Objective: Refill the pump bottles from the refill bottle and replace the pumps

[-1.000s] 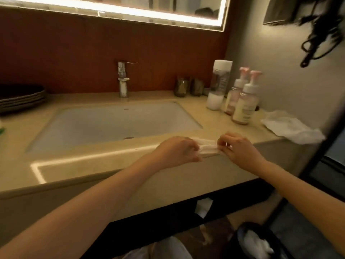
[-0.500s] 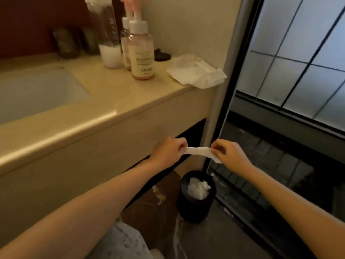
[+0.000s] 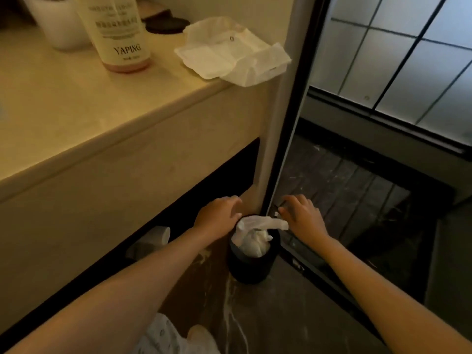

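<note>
A pump bottle (image 3: pixel 120 34) labelled YAPING, with pinkish liquid at its base, stands at the back of the beige counter (image 3: pixel 76 118); its pump is cut off by the frame's top. Left of it is the white bottom of the tall refill bottle (image 3: pixel 61 29). Low down by the floor, my left hand (image 3: pixel 218 215) and my right hand (image 3: pixel 302 218) hover with fingers spread on either side of a small black bin (image 3: pixel 252 264). A twisted white tissue (image 3: pixel 260 223) lies across the bin's mouth between them, on top of other white tissue.
Crumpled white tissues (image 3: pixel 229 52) lie at the counter's right end, next to a black round lid (image 3: pixel 167 25). A black-framed glass door (image 3: pixel 288 139) stands right of the bin. A pale cylinder (image 3: pixel 153 238) sits under the counter. Dark marbled floor surrounds the bin.
I have bent down from the counter to the bin. Both hands carried the stretched tissue down and now have their fingers spread, with the tissue resting on the bin.
</note>
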